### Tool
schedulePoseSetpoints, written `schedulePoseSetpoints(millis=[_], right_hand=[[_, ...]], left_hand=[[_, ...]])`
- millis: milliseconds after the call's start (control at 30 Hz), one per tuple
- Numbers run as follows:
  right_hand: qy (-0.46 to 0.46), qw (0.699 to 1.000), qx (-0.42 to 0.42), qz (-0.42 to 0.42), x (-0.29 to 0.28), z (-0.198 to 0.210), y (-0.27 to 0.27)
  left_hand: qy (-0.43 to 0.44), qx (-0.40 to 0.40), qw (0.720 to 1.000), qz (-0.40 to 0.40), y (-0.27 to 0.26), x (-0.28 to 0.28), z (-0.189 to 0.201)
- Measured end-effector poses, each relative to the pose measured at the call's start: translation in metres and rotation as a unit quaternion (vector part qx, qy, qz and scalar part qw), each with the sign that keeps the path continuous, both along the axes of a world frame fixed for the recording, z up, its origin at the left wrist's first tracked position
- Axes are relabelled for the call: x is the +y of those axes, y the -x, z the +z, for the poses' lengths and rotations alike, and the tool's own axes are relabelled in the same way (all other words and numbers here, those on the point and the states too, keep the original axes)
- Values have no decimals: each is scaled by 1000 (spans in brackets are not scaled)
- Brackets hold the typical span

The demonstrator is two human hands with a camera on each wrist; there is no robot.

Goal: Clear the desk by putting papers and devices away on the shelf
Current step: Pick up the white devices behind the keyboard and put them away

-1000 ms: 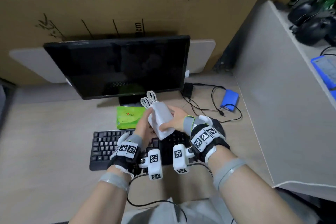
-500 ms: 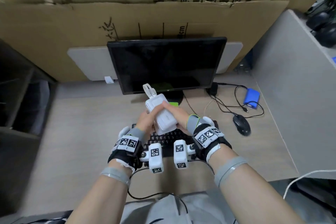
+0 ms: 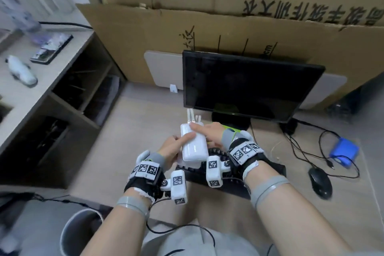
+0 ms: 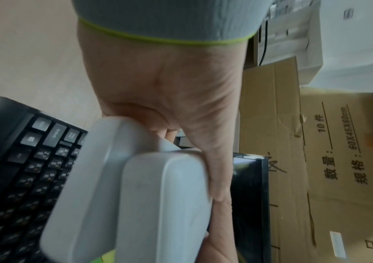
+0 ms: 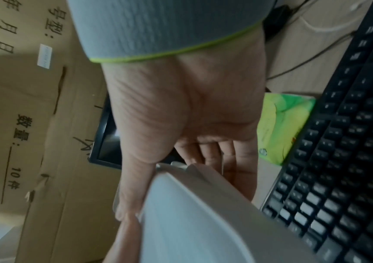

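I hold two stacked white power banks (image 3: 194, 147) above the black keyboard (image 3: 218, 174), in front of the dark monitor (image 3: 249, 87); my left hand (image 3: 169, 151) grips their left side, thumb lying flat on the top face, fingers curled underneath. My right hand (image 3: 209, 134) clamps the right side, thumb on top near the far end, fingers beneath; the shelf (image 3: 68, 97) stands well apart to the left.

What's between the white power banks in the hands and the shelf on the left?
Nothing visible. Both the left hand and right hand hold the white power banks above the keyboard; only bare desk lies between them and the shelf.
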State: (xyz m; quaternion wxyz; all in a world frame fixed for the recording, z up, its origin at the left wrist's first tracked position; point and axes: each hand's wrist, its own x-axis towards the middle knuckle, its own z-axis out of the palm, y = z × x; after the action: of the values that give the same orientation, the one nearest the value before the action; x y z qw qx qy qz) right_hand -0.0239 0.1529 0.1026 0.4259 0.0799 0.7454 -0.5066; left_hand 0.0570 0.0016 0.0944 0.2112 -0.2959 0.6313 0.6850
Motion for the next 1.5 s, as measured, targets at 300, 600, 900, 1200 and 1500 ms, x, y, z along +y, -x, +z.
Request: schedulePoseSetpoints(millis=[300, 600, 900, 1200, 1500], right_hand=[[66, 990, -23, -126, -21, 9, 6], [109, 987, -40, -114, -51, 8, -1], [70, 992, -36, -103, -141, 13, -17], [-51, 976, 136, 160, -266, -3, -47], [-172, 892, 192, 371, -331, -13, -64]], left_hand=[[-25, 8, 994, 104, -14, -8, -3], [-108, 5, 926, 361, -16, -56, -19], [-101, 38, 938, 328, -32, -159, -22], [-18, 3, 953, 301, -66, -282, -25], [-38, -27, 959, 280, -83, -324, -20]])
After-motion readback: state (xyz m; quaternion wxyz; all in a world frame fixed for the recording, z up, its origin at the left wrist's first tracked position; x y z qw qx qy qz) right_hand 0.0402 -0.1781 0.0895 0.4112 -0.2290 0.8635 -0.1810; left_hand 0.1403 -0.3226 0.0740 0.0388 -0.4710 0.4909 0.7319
